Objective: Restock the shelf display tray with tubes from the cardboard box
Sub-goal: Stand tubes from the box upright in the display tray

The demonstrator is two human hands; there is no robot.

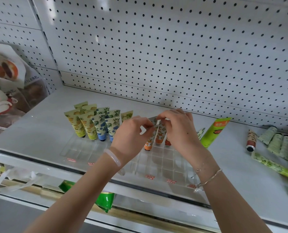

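Tubes (pixel 87 126) printed yellow and blue are stood cap-down in the left rear cells of the clear display tray (pixel 82 148). At centre, an orange-print tube (pixel 150 139) is pinched at its flat end by left hand (pixel 131 132) and right hand (pixel 178 130), apparently seated in a cell. Loose tubes (pixel 274 142) are laid on the shelf (pixel 38 128) far right.

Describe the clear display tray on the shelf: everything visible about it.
The display tray is clear plastic, a grid of square cells, flat on the white shelf near its front edge, red labels along its front. Back cells hold upright tubes, caps down: yellow tubes and blue tubes left, orange tubes mid-right. Front cells look empty. Above it, the left hand and right hand pinch one orange tube.
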